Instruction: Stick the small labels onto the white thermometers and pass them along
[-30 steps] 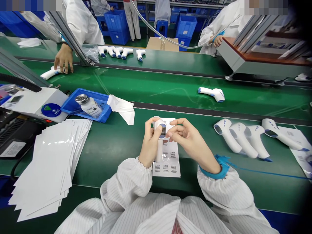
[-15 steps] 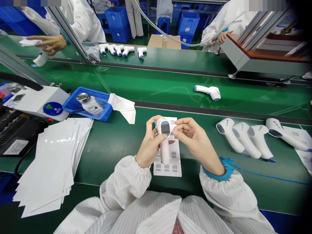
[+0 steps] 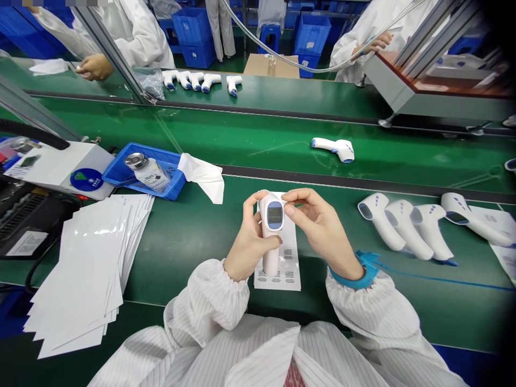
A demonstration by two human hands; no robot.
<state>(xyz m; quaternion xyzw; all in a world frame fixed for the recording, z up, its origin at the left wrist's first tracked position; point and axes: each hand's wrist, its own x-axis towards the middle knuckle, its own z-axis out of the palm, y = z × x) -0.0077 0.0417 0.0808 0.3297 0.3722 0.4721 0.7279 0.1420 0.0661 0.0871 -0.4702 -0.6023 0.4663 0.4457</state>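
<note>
My left hand (image 3: 250, 237) is shut around the grip of a white infrared thermometer (image 3: 273, 231), holding it upright with its blue-framed display facing me. My right hand (image 3: 318, 226) is just right of the thermometer's head, thumb and forefinger pinched close at its edge; anything thin between them is too small to tell. Under both hands lies a printed white instruction sheet (image 3: 288, 269), partly hidden. Several similar thermometers (image 3: 403, 226) lie on the green belt to my right.
A blue tray (image 3: 161, 158) holds a capped bottle (image 3: 147, 174), with a white cloth (image 3: 203, 177) over its edge. A stack of white sheets (image 3: 84, 274) lies left. Beyond, a loose thermometer (image 3: 334, 149) rides another belt; a co-worker's hand (image 3: 93, 67) works near a thermometer row (image 3: 197, 80).
The thermometer has turned to face me squarely and risen slightly in my left hand. My right hand has shifted up along its head. The loose thermometer on the far belt has moved left.
</note>
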